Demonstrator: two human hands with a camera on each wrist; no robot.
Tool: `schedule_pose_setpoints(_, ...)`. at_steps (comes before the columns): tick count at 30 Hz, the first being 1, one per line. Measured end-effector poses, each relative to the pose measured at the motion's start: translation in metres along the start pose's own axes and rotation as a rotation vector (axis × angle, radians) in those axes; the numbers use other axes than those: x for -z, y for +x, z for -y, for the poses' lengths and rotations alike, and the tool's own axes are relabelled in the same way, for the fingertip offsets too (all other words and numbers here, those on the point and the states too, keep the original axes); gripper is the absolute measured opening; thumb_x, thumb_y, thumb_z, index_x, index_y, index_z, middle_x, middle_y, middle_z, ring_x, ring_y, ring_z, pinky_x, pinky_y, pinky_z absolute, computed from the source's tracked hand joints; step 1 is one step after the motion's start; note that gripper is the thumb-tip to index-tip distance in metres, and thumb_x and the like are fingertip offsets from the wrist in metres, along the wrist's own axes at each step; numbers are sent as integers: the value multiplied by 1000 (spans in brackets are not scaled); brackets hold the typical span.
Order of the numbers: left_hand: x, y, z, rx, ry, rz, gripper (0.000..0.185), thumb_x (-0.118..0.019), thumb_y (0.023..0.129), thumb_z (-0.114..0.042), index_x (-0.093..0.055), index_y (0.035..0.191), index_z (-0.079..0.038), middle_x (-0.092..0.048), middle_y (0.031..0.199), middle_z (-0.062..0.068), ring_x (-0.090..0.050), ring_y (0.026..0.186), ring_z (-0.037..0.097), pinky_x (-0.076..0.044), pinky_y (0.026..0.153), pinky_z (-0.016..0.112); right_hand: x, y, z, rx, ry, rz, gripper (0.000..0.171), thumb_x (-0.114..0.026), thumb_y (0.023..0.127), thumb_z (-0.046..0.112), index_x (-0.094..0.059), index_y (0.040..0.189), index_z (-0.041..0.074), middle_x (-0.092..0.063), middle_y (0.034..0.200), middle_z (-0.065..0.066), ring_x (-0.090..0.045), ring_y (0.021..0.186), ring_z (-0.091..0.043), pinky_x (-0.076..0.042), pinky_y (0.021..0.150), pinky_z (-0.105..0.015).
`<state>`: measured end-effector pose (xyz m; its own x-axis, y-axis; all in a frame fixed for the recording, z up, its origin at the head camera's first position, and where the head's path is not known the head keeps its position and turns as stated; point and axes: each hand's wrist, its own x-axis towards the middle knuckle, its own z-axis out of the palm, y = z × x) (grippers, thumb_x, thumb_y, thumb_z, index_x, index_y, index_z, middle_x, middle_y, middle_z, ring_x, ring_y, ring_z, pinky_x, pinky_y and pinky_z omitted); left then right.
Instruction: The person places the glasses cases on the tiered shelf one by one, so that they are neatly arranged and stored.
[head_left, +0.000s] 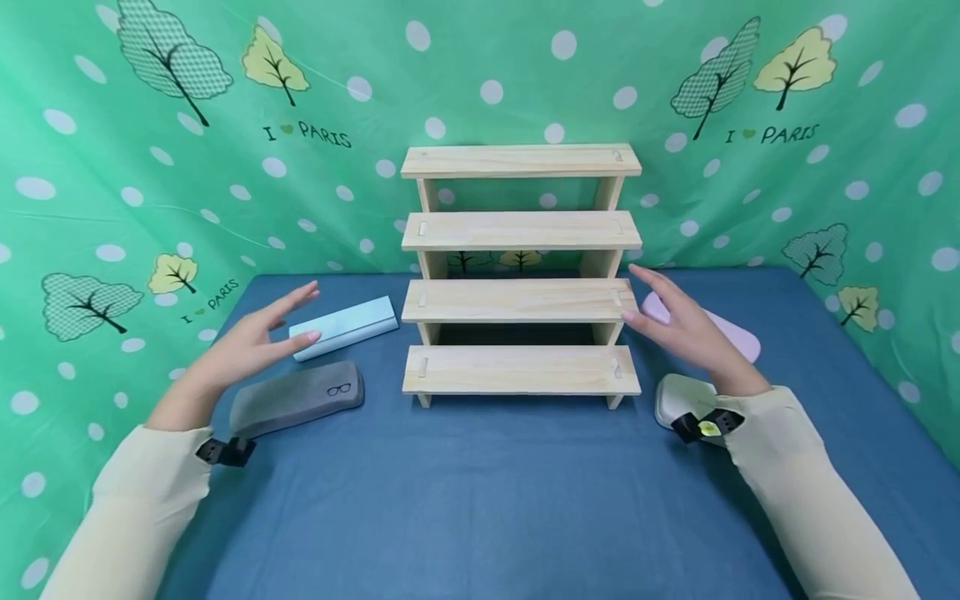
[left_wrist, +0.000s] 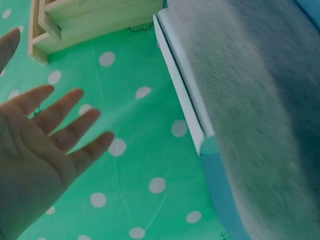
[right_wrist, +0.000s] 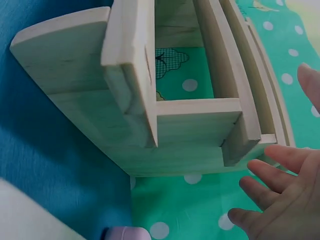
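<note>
My left hand [head_left: 247, 343] hovers on the left with fingers spread and nothing in it. Beside and below it lie a light blue folding case [head_left: 351, 327] and a grey glasses case [head_left: 296, 398] with a small glasses print. A four-step wooden display rack [head_left: 521, 302] stands mid-table. My right hand [head_left: 686, 327] is held out at the rack's right side, fingers extended and holding nothing; its fingertips overlap the rack's edge in the head view. Partly hidden behind that hand is a lavender case [head_left: 738, 340]. A pale green case [head_left: 681, 396] sits under the right wrist.
A blue cloth [head_left: 465, 500] covers the table. Green polka-dot fabric [head_left: 495, 67] with printed trees hangs behind and along both sides, close to the rack's back. The rack's four shelf boards carry nothing. Dark wrist straps [head_left: 225, 451] sit at both sleeves.
</note>
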<state>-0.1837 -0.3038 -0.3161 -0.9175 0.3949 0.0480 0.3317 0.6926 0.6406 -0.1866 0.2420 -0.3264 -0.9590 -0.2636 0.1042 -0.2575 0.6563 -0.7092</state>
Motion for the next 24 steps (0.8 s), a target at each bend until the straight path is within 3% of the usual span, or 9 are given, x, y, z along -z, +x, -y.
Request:
schedule_pose_setpoints(3,-1,-9,6,-18,-24,-24,68,-60,94,-18,-23,150,-28,-35,150,7,-33,135,28,-34,105,42,-4,2,-1,3,9,-5,73,-58,93,36,-20,152,15,-13,156,-17,-13,140,-42,-17,104,-69)
schedule_pose_setpoints(6,-1,-18,13,-51,-79,-46,65,-60,93,-10,-30,149,-23,-40,146,-3,-38,131,9,-37,98,17,-8,5,-2,15,24,-21,73,-59,93,34,-21,151,13,-15,155,-17,-15,141,-40,-18,107,-65)
schedule_pose_setpoints(8,0,-24,18,-71,-127,-48,62,-60,92,-6,-34,147,-18,-42,143,-6,-40,126,-1,-37,93,8,-10,8,-2,30,58,-32,72,-59,93,31,-22,151,11,-17,155,-17,-15,141,-38,-17,109,-61)
schedule_pose_setpoints(13,1,-38,32,-36,-226,-1,59,-57,93,-3,-35,146,-13,-44,142,-6,-43,120,-7,-43,88,10,-16,12,-2,48,177,-71,68,-60,93,22,-25,149,4,-23,153,-18,-18,141,-33,-17,112,-55)
schedule_pose_setpoints(20,1,-55,47,37,-299,16,57,-56,92,-2,-33,145,-3,-49,135,-13,-48,116,-6,-43,88,10,-24,14,-4,-25,282,-131,67,-61,93,22,-27,148,3,-26,152,-16,-21,141,-31,-19,112,-52)
schedule_pose_setpoints(24,5,-62,54,45,-327,106,58,-55,93,-2,-32,147,-6,-47,137,-15,-46,118,-8,-42,89,11,-27,14,-5,-56,314,-159,67,-59,94,28,-27,148,5,-28,152,-14,-24,140,-30,-23,111,-51)
